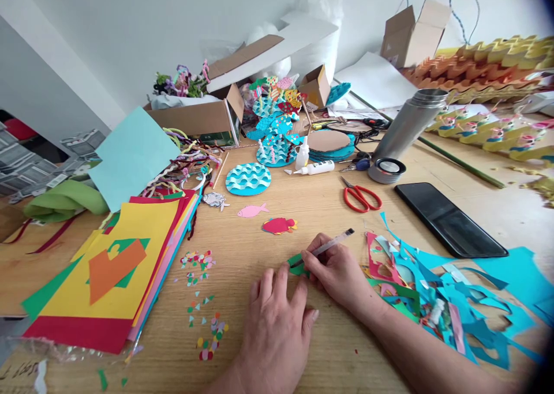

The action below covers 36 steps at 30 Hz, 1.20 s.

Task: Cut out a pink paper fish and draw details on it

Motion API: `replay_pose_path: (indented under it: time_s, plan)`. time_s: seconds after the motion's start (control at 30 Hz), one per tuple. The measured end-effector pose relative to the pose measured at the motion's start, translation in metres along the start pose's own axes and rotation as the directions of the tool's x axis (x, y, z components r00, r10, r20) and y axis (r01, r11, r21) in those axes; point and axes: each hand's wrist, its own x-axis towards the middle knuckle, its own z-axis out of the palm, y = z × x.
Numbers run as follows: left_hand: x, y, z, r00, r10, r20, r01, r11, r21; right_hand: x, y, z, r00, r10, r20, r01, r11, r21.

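My right hand (335,270) is closed round a clear pen (331,244), its tip on a small green paper piece (296,265) lying on the wooden table (303,206). My left hand (277,319) lies flat with fingers stretched out, its fingertips pressing on the near edge of that green piece. Just beyond lie a red and yellow paper fish (279,225) and a pink paper fish (252,211).
A stack of coloured paper sheets (116,267) lies at the left, with small paper bits (197,264) beside it. Blue and green paper offcuts (445,296) pile at the right. Red scissors (361,197), a black phone (448,218), a steel flask (409,126), a glue bottle (314,168) and cardboard boxes (208,117) stand farther back.
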Motion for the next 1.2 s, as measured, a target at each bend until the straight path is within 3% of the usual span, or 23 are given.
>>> replay_pose_path:
  time_s: [0.87, 1.07, 1.2]
  plan:
    - [0.0005, -0.001, -0.0005, 1.0, -0.007, 0.013, 0.007, 1.0, 0.0, -0.0024, -0.0007, -0.0004, 1.0, -0.009, 0.022, 0.007, 0.998, 0.066]
    - [-0.0004, -0.0023, 0.0018, 0.999, -0.002, -0.039, 0.002, 1.0, -0.003, -0.0062, -0.0007, -0.0019, 0.997, -0.04, -0.069, 0.052, 0.979, 0.195]
    - [-0.0009, -0.0023, 0.001, 0.998, -0.017, -0.052, 0.016, 1.0, -0.024, -0.008, -0.0031, -0.003, 0.983, -0.084, -0.162, 0.114, 0.976, 0.185]
